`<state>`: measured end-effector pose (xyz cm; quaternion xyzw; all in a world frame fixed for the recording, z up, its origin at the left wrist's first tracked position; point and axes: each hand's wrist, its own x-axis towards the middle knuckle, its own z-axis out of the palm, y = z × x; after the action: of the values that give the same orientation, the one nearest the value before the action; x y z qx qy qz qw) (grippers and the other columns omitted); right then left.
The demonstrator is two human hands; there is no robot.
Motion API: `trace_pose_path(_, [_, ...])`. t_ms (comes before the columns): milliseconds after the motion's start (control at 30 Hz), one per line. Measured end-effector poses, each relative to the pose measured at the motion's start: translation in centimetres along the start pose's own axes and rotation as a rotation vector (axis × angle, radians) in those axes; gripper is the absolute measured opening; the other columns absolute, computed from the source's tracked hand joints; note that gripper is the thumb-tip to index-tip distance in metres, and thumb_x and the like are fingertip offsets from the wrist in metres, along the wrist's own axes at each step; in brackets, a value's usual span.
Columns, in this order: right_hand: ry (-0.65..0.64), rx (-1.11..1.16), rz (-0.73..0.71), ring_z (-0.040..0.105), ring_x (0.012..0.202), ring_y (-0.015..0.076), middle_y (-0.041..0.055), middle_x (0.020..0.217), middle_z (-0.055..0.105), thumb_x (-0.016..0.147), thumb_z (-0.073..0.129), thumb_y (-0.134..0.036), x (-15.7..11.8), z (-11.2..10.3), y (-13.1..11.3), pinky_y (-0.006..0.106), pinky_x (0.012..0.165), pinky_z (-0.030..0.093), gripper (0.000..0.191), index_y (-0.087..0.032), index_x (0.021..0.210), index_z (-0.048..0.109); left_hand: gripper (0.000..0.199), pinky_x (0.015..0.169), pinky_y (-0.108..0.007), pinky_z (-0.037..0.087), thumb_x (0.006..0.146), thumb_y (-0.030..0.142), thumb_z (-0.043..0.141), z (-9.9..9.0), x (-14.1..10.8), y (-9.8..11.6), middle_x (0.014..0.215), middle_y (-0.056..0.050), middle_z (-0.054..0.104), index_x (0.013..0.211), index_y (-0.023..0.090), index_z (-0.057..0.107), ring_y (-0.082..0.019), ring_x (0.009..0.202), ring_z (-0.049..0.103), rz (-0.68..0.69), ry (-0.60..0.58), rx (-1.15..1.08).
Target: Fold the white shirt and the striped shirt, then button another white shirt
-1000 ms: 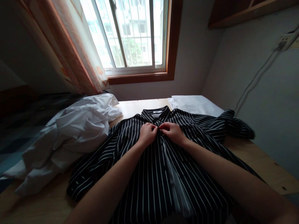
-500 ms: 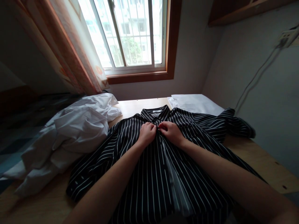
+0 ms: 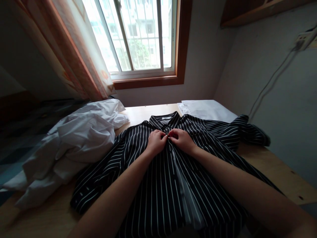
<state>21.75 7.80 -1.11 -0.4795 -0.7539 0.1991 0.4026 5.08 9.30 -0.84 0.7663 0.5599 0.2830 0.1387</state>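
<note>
A black shirt with white stripes [image 3: 156, 185] lies spread on the table, front up, its collar towards the window. My left hand [image 3: 157, 141] and my right hand [image 3: 182, 140] meet at the front placket just below the collar. Both pinch the shirt's front edges, fingertips almost touching; the button between them is too small to make out. Below my hands the front hangs apart, and a pale inner strip shows in the gap. One sleeve reaches to the lower left; the other lies bent at the right.
A crumpled white garment [image 3: 84, 138] is heaped on the left of the wooden table [image 3: 279, 172]. Flat white cloth [image 3: 208, 109] lies at the back right. Behind are a window [image 3: 141, 36] and a curtain [image 3: 66, 46]; a cable [image 3: 269, 81] runs down the right wall.
My left fingertips have shifted very slightly to the right at the placket, and the fingers of both hands have adjusted a little. The shirt lies as before.
</note>
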Motion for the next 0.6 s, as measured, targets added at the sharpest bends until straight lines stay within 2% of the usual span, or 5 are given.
trace_pose_path(100, [-0.023, 0.109, 0.021, 0.065, 0.08, 0.0164, 0.0026, 0.085, 0.071, 0.082, 0.064, -0.015, 0.07, -0.08, 0.48, 0.028, 0.076, 0.049, 0.01, -0.019, 0.089, 0.069, 0.018, 0.099, -0.041, 0.045, 0.087, 0.028, 0.059, 0.01, 0.0, 0.0, 0.101, -0.008, 0.069, 0.09, 0.019, 0.074, -0.024, 0.103, 0.06, 0.0, -0.001, 0.004])
trace_pose_path(267, [-0.046, 0.25, 0.143, 0.065, 0.058, 0.0148, 0.0022, 0.078, 0.069, 0.09, 0.056, -0.027, 0.18, -0.19, 0.89, 0.026, 0.058, 0.047, 0.016, -0.017, 0.084, 0.067, 0.016, 0.096, -0.04, 0.047, 0.087, 0.027, 0.059, 0.18, 0.05, -0.2, 0.099, -0.007, 0.068, 0.088, 0.02, 0.073, -0.023, 0.101, 0.061, -0.001, 0.014, -0.017])
trace_pose_path(433, [-0.079, 0.097, 0.09, 0.061, 0.058, 0.0142, -0.0001, 0.063, 0.064, 0.092, 0.055, -0.031, 0.41, -0.37, 0.44, 0.025, 0.059, 0.041, 0.026, -0.018, 0.072, 0.064, 0.016, 0.096, -0.041, 0.047, 0.087, 0.027, 0.059, 0.31, 0.04, -0.27, 0.097, -0.007, 0.068, 0.086, 0.019, 0.073, -0.023, 0.1, 0.06, -0.012, 0.016, -0.033])
trace_pose_path(600, [-0.076, -0.057, 0.052, 0.058, 0.065, 0.0139, 0.0011, 0.068, 0.066, 0.09, 0.058, -0.026, 0.64, -0.29, 0.32, 0.025, 0.062, 0.037, 0.019, -0.018, 0.074, 0.065, 0.016, 0.097, -0.041, 0.046, 0.086, 0.026, 0.059, 0.27, 0.0, -0.13, 0.1, -0.008, 0.068, 0.088, 0.019, 0.073, -0.024, 0.102, 0.06, -0.022, 0.01, -0.026])
